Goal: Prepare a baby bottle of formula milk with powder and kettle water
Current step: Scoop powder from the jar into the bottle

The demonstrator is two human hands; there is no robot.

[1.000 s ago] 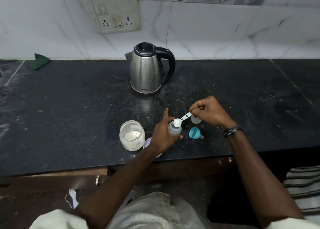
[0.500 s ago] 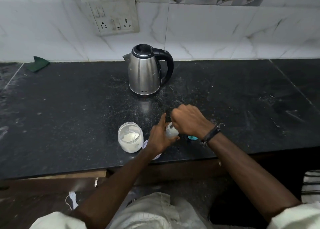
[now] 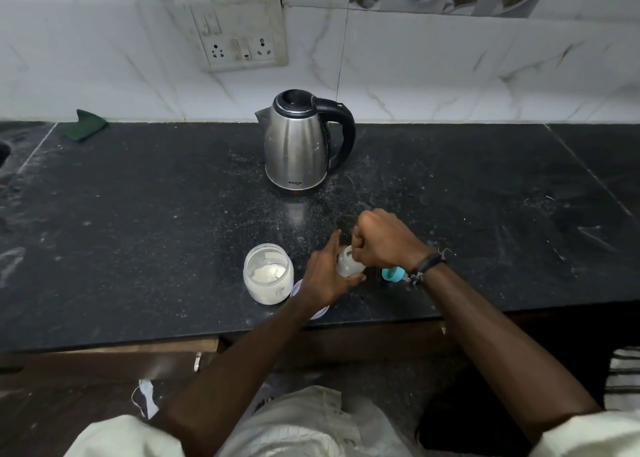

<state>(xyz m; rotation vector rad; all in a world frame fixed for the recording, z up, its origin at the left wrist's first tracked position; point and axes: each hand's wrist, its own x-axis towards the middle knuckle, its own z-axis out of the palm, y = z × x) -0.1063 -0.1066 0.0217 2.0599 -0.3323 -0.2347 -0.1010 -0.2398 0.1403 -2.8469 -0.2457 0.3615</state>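
Note:
A small clear baby bottle [image 3: 347,265] stands on the black counter [image 3: 138,235], and my left hand [image 3: 325,273] is wrapped around its body. My right hand [image 3: 384,242] is a closed fist directly over the bottle's mouth. The measuring scoop it held a second ago is hidden inside the fist. To the left of the bottle stands an open glass jar [image 3: 268,273] partly filled with white powder. The steel kettle [image 3: 298,145], with a black handle and its lid shut, stands farther back. The bottle's blue collar ring [image 3: 391,274] lies just under my right wrist.
The jar's pale lid [image 3: 320,313] lies at the counter's front edge under my left wrist. A green cloth [image 3: 85,125] sits at the back left against the tiled wall. A socket plate [image 3: 239,30] is above the kettle. Spilled powder dusts the counter.
My right hand brought the powder-filled scoop from beside the bottle to right over its mouth, and its fist now hides the scoop. My left hand stays on the bottle.

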